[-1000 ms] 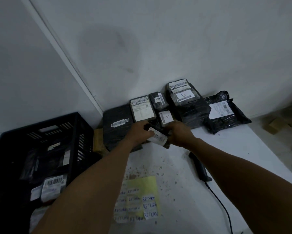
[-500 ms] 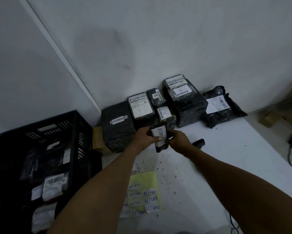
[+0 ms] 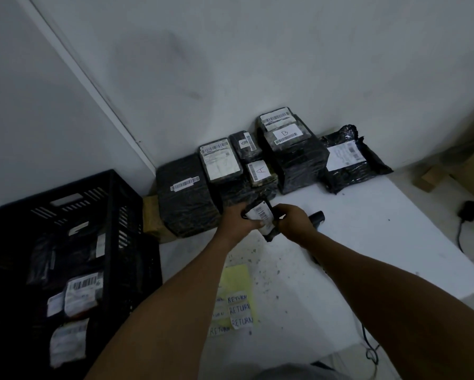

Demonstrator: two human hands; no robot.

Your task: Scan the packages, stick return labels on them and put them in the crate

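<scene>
Gripping a small package (image 3: 260, 216) in both the left hand (image 3: 237, 224) and right hand (image 3: 294, 226), the person seemingly readied it for the scanner (image 3: 316, 216) lying just right.

The scene is dim and underexposed, with a cool grey cast. The wall (image 3: 285, 50) at upper centre is the brightest area, with soft uneven smudges of shade. The crate (image 3: 65, 242) at lower left sinks into near-black, its contents barely legible. The white counter (image 3: 367, 242) reads dull grey. Wide-angle distortion bends straight lines toward the edges. Forearms at the bottom look soft and slightly blurred.
</scene>
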